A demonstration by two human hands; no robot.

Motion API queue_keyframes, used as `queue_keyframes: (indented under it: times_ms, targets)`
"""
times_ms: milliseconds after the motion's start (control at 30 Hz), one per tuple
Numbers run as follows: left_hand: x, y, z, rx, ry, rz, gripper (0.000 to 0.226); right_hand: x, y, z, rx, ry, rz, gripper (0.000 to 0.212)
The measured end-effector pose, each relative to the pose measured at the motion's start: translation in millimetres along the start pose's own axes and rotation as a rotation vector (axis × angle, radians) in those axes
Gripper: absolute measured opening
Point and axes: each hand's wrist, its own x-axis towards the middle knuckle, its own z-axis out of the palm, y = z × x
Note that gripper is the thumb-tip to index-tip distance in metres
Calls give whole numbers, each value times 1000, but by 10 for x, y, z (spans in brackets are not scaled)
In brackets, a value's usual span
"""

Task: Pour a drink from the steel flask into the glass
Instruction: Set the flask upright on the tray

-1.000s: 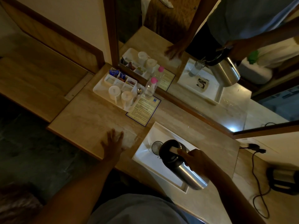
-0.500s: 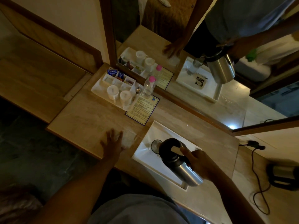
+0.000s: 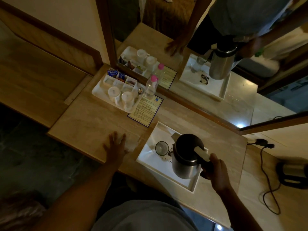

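Dim, warm-lit room. Beige marble-look counter (image 3: 93, 124) against a cream wall (image 3: 55, 17), wood-framed mirror (image 3: 191, 100) above, wooden panelling (image 3: 55, 42) to the left, dark floor (image 3: 33, 155) below.

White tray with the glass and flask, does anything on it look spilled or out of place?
Yes. Dark specks lie scattered on the white tray, between the glass and the steel flask. They look like spilled grains or tea leaves, though that is unclear. The glass stands upright, and the right hand holds the flask by its handle.
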Motion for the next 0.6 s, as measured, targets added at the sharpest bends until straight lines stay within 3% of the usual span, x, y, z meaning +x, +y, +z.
queue_keyframes:
  times_ms: [67, 167, 333, 600]
  targets:
    - [5, 5, 1, -4, -3, -2, 88, -62, 29, 4, 91, 104, 56, 27]
    - [10, 4, 16, 2, -4, -4, 87, -102, 174, 54, 345, 222, 195, 33]
    - [23, 20, 40, 28, -1, -3, 89, -118, 418, 158, 595, 324, 210, 42]
    - [24, 40, 53, 39, -6, -8, 88, -58, 676, 363, 690, 423, 218, 39]
